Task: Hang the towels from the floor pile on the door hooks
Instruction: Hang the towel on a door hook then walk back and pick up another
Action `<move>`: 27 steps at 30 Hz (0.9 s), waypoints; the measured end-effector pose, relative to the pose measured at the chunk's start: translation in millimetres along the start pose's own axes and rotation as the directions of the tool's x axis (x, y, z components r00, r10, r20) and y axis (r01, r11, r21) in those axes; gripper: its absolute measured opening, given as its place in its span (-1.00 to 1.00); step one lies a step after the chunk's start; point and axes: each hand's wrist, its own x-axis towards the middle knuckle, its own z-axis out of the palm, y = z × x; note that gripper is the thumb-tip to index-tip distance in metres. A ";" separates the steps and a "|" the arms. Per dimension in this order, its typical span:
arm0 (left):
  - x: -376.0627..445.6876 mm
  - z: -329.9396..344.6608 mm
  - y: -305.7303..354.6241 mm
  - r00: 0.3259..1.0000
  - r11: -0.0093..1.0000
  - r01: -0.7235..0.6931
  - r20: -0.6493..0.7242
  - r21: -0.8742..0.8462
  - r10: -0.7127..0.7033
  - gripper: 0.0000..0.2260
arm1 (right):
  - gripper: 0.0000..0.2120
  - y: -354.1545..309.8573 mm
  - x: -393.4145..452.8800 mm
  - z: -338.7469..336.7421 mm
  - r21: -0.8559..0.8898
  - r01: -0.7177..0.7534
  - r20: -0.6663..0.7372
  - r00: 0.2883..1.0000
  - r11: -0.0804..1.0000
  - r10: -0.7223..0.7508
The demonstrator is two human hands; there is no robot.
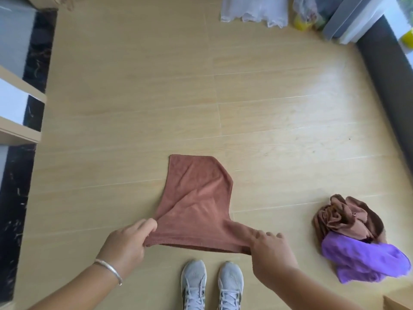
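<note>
A reddish-brown towel hangs stretched between both hands above the wooden floor. My left hand pinches its near left corner, and my right hand grips its near right corner. The far end of the towel droops away from me. On the floor to the right lies the pile: a crumpled brown towel on top of a purple towel. No door hooks are in view.
My two grey sneakers stand just below the towel. A white frilled cloth and plastic bags lie at the far edge. Dark thresholds run along the left and right sides. A wooden corner sits at bottom right.
</note>
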 end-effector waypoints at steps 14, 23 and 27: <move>67.0 -46.8 23.9 0.953 0.967 0.198 0.197 0.162 -0.228 -0.92 | -0.84 19.3 33.7 -88.9 0.173 0.008 -0.262 0.964 0.985 0.038; 123.3 -239.9 0.1 0.949 0.915 0.311 -0.139 0.255 -0.284 -0.81 | -0.79 37.3 20.6 -274.2 -0.049 -0.064 -0.557 0.830 0.997 0.026; 108.0 -301.6 7.5 0.929 0.911 0.333 -0.252 0.244 -0.272 -0.80 | -0.86 39.2 -6.9 -323.0 0.010 -0.042 -0.664 0.746 0.999 0.038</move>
